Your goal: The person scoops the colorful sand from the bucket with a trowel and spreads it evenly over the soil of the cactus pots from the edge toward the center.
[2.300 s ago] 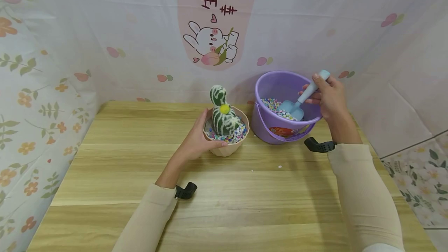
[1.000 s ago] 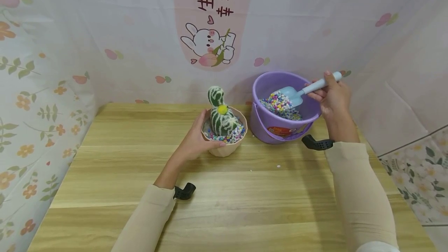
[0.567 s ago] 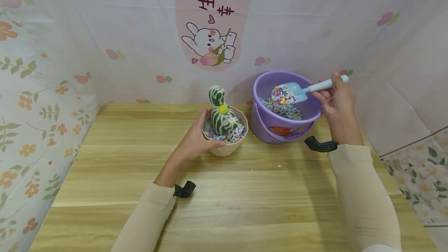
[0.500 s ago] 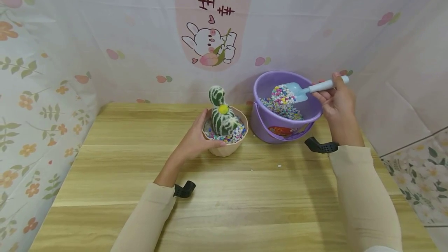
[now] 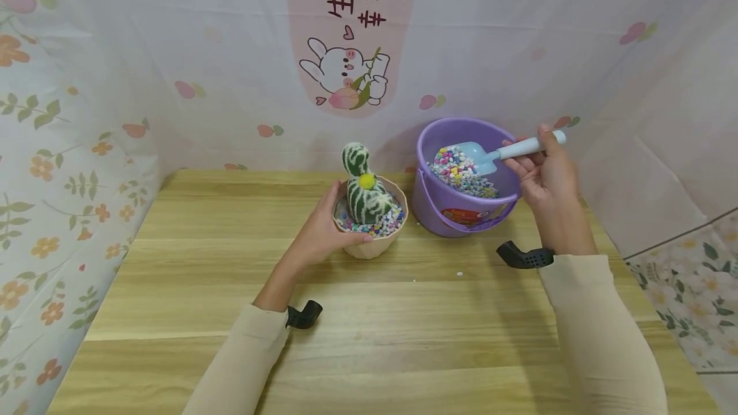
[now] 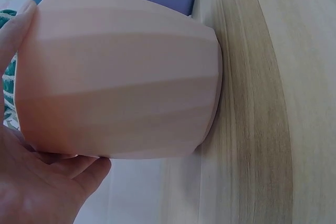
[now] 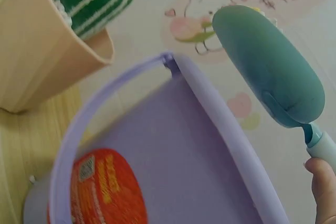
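Observation:
My left hand (image 5: 323, 229) grips the rim of a beige faceted flower pot (image 5: 371, 248), thumb at the near side and fingers round the left. In the pot stands a green and white cactus (image 5: 366, 200) with a yellow flower, ringed by multicoloured pebbles (image 5: 383, 226). Up at the right, my right hand (image 5: 550, 178) holds a light blue hand shovel (image 5: 487, 159) by its handle. Colourful pebbles load its blade, which overlaps the purple bucket (image 5: 441, 207) in the head view. In the right wrist view the blade's underside (image 7: 268, 66) shows beyond the bucket rim.
More pebbles (image 5: 481, 186) lie inside the bucket, whose handle hangs down in front. A stray white pebble (image 5: 459, 273) rests on the wooden table (image 5: 369, 338). A printed cloth (image 5: 230, 82) hangs close behind the pot and bucket.
Earlier the shovel was dug into the bucket's pebbles; it rose loaded, tilting flatter. In the last half second it has shifted slightly left and lower. The left hand and pot have stayed put.

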Demonstrator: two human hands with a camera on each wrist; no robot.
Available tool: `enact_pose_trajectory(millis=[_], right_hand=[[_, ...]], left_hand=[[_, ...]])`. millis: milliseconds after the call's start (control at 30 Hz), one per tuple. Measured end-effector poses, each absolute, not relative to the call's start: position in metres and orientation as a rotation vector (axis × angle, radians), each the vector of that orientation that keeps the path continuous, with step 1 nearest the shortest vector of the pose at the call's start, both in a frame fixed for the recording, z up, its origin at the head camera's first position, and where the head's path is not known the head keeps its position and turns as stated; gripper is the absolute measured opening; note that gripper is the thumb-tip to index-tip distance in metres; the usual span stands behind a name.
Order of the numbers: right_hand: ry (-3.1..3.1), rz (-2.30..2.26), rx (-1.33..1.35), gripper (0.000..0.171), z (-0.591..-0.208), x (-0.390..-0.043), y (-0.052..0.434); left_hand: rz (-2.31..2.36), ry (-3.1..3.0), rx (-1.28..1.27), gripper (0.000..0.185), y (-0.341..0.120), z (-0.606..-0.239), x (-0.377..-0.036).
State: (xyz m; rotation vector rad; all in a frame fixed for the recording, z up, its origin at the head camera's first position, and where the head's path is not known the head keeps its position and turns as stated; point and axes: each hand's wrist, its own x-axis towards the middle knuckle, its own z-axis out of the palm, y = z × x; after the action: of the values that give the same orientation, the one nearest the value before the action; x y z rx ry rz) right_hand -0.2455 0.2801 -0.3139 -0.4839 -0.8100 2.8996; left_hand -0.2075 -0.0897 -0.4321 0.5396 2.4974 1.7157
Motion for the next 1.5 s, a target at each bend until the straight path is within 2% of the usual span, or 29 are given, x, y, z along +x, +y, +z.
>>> enact_pose_trajectory(millis=[467,867,1200,1500], right_hand=[[-0.820,2.917,-0.445,0.050,-0.315,-0.228,0.258],[-0.870,2.818,-0.387,0.059,-0.322,-0.204,0.235],[-0.954,2.729,-0.347,0.035,-0.331,-0.197,0.217],[-1.040,2.659,-0.296,0.029,-0.333,-0.198,0.207]], left_hand=[[1.693,2.562,0.453,0.121,-0.086,-0.429,-0.202],[1.660,2.643,0.362,0.122,-0.083,-0.427,-0.196],[1.619,2.690,0.287,0.126,-0.082,-0.426,-0.188],[1.617,2.715,0.294,0.122,-0.081,-0.427,-0.186]])
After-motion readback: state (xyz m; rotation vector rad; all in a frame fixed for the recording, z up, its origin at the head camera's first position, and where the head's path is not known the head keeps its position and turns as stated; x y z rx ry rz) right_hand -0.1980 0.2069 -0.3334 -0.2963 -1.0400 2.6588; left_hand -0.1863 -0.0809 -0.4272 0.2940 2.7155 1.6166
